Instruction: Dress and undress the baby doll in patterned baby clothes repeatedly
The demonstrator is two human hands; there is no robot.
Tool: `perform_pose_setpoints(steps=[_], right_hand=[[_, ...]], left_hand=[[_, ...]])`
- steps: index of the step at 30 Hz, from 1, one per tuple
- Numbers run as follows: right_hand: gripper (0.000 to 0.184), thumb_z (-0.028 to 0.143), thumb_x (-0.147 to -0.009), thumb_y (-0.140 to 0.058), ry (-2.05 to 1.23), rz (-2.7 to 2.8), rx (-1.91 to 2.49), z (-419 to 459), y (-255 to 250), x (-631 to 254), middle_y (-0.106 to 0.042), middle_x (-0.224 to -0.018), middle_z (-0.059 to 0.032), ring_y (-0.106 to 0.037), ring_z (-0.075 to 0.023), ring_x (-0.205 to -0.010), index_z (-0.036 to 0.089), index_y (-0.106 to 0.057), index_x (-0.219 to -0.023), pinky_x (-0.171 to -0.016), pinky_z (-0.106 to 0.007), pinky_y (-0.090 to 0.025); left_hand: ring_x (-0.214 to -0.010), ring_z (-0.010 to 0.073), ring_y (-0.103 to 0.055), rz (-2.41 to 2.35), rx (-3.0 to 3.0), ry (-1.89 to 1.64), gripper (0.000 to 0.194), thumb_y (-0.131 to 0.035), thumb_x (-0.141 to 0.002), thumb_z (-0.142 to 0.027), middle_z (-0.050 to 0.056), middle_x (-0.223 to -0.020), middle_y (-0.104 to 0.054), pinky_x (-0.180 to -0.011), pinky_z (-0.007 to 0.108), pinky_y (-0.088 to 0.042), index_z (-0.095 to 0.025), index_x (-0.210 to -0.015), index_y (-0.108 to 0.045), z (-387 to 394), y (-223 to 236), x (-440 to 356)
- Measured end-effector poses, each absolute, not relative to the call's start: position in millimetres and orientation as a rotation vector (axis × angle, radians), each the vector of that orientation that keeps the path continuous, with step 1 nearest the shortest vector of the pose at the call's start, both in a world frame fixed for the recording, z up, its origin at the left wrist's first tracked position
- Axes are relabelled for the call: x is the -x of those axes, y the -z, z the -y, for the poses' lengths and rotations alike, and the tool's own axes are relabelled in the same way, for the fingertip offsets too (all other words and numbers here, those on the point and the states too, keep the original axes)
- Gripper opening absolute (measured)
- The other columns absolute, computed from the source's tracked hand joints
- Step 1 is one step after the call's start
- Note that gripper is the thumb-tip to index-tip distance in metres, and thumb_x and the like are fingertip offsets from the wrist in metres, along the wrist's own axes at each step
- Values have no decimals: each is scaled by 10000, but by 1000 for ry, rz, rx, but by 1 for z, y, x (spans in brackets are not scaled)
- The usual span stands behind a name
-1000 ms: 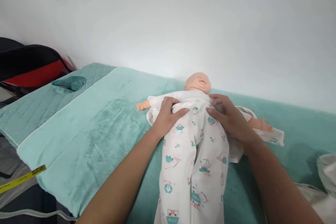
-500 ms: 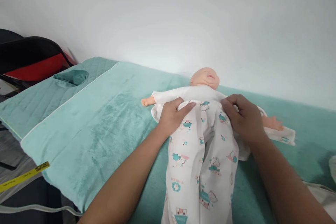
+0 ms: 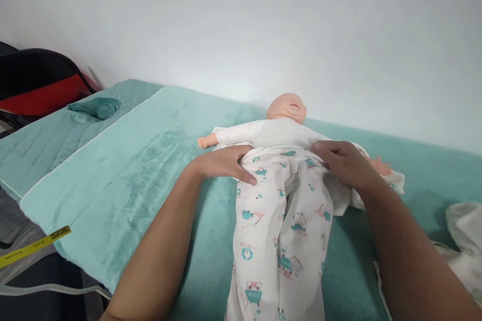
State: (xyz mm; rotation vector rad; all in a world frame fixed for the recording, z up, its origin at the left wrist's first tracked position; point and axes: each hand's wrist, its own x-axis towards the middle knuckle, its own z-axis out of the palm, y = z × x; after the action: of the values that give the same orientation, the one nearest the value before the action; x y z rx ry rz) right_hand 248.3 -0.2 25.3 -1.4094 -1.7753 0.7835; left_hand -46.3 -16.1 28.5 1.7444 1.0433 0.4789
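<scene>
A baby doll [image 3: 288, 106] lies on its back in a plain white long-sleeved top [image 3: 276, 133], arms spread out. White baby pants [image 3: 263, 230] with teal and pink animal prints cover its lower body, up to the belly. On the waist's left side, my left hand [image 3: 226, 161] holds the pants, its thumb lying on the front and its other fingers partly hidden behind the cloth. My right hand [image 3: 341, 160] pinches the waistband at the opposite side; its fingertips are mostly hidden. Loose white cloth [image 3: 341, 200] shows beneath the doll near that hand.
A teal plush cover [image 3: 124, 185] spreads over the table against a white wall [image 3: 241, 35]. Crumpled white fabric [image 3: 465, 230] lies at the right. Black chairs [image 3: 41, 65] stand at far left, and a yellow strip [image 3: 33, 248] hangs near the left edge.
My left hand has shifted from the front of the waistband outward and down to the side, its thumb now lower. My right hand stays at the waistband. The view has shifted slightly.
</scene>
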Motion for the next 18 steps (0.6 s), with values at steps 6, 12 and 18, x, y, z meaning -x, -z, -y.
perform_pose_setpoints(steps=[6, 12, 18], right_hand=[[402, 517, -680, -760, -1102, 1955, 1361, 23, -23, -264, -441, -625, 31, -372, -127, -605, 214, -501, -625, -520, -245, -284], [357, 512, -688, -701, -928, 1882, 1513, 62, -5, -259, -467, -629, 44, -401, -130, -606, 207, -516, -666, -553, -257, -298], [242, 364, -717, -568, -499, 1591, 1643, 102, 14, -223, -400, -546, 36, -359, -161, -620, 236, -403, -596, -581, -291, -252]], left_hand=[[-688, 147, -486, -1110, -1788, -654, 312, -749, -671, -445, -21, -756, -554, -583, 248, -325, -202, -739, -566, 38, -20, 39], [-663, 149, -462, -1483, -1826, -982, 258, -610, -787, -440, -29, -673, -519, -618, 270, -343, -204, -728, -523, 65, 5, 20], [-651, 177, -501, -1766, -1834, -1119, 126, -526, -809, -337, -22, -610, -508, -659, 284, -365, -229, -744, -525, 79, 17, 8]])
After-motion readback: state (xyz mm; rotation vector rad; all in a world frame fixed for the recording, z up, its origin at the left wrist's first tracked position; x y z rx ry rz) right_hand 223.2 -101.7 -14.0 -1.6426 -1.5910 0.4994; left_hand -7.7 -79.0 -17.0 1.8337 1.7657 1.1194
